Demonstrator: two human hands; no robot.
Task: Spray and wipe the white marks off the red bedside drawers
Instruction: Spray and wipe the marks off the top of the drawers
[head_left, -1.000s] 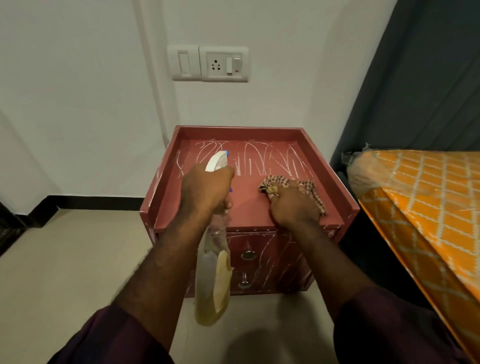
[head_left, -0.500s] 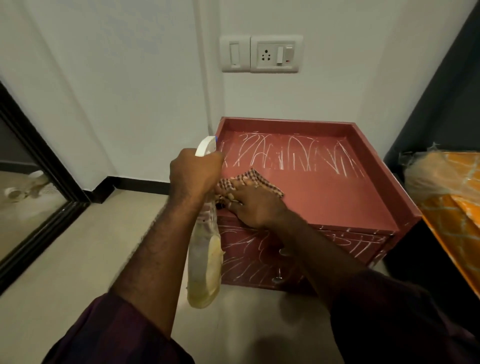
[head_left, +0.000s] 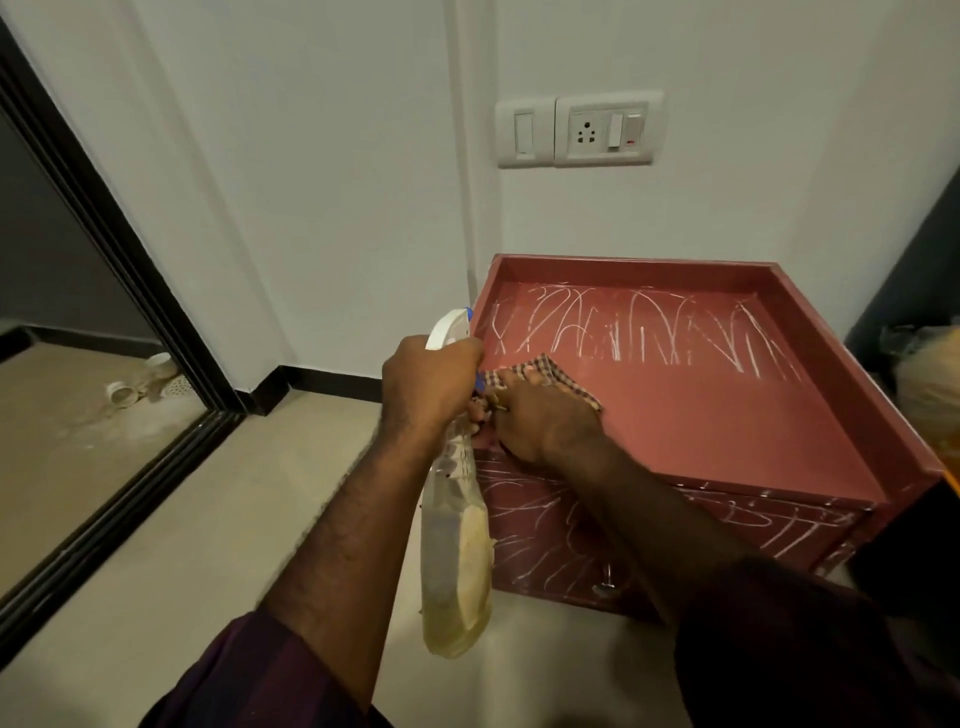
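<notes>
left grip (head_left: 431, 384): spray bottle (head_left: 454, 545) | right grip (head_left: 545, 421): cloth (head_left: 540, 366) on drawers (head_left: 727, 415), near-left corner

Nothing can be read: the label on the spray bottle (head_left: 453, 540) is blurred, and the red drawers (head_left: 701, 415) carry only white scribbles.
</notes>
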